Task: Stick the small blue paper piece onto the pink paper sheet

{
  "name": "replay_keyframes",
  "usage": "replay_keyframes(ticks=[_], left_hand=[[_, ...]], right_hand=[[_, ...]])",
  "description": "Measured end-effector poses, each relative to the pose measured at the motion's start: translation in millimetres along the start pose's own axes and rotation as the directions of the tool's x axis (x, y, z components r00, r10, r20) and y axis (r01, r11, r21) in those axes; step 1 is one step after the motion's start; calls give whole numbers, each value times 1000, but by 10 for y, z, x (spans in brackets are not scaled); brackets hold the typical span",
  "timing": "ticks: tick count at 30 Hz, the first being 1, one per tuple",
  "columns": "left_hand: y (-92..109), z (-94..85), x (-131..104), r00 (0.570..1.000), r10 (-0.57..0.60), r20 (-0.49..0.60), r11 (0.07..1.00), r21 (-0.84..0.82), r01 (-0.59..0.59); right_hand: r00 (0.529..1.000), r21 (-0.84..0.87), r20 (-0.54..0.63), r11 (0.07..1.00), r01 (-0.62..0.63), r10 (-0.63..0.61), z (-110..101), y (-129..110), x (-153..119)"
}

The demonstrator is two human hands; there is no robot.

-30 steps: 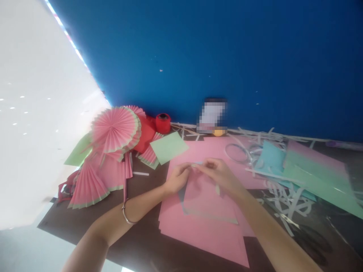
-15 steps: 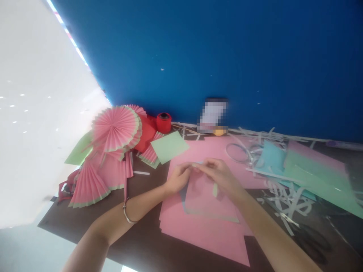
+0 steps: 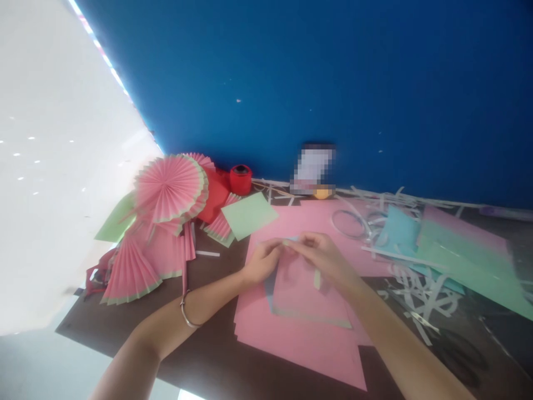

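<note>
Blue wall (image 3: 316, 72) behind, dark brown table (image 3: 208, 355) pushed up against it, craft litter all over. Landmark: the pink sheet with the green border (image 3: 306, 297), lying on a stack of plain pink paper (image 3: 300, 344) in front of the person. Both hands meet at that sheet's far edge. The left hand (image 3: 261, 262) is closed in a pinch on the edge; the right hand (image 3: 327, 256) is closed too, fingertips pinching the same edge just beside the left, a short green strip (image 3: 317, 279) hanging below it. It looks like the first fold of a pleat being pressed in; most of the sheet lies flat and unpleated, so by my reckoning this piece is barely begun. To the left of the sheet, finished work: a round pink fan (image 3: 169, 189) standing up, a half-open pleated fan (image 3: 127, 275) lying flat, and more pleated pieces between. Beyond them a red tape roll (image 3: 240, 179) at the wall. A loose green square (image 3: 249, 215) lies left of the sheet's far end. Right of the sheet, green and blue sheets (image 3: 462, 258) over white paper trimmings (image 3: 420, 300); dark scissors (image 3: 462, 355) nearer the table's front edge.
</note>
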State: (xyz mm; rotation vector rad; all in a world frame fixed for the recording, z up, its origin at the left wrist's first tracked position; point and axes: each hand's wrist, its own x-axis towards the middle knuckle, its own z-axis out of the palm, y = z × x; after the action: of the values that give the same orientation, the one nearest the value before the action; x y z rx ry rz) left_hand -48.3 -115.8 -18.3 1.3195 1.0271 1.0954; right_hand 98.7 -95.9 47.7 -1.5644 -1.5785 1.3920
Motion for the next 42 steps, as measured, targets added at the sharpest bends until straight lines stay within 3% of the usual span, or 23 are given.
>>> replay_keyframes(ticks=[17, 25, 30, 42], left_hand=[[-15, -4, -1, 1000, -17, 27, 998, -61, 18], [50, 2, 0, 999, 28, 43, 1000, -3, -27], [27, 20, -4, 999, 48, 19, 998, 44, -49], [-6, 7, -15, 996, -11, -93, 988, 152, 25]], right_hand=[[1000, -25, 4, 1000, -4, 4, 4, -31, -8], [999, -53, 20, 998, 43, -41, -4, -9, 1], [998, -66, 19, 996, 67, -66, -13, 15, 1], [983, -163, 36, 969, 185, -182, -10, 103, 15]])
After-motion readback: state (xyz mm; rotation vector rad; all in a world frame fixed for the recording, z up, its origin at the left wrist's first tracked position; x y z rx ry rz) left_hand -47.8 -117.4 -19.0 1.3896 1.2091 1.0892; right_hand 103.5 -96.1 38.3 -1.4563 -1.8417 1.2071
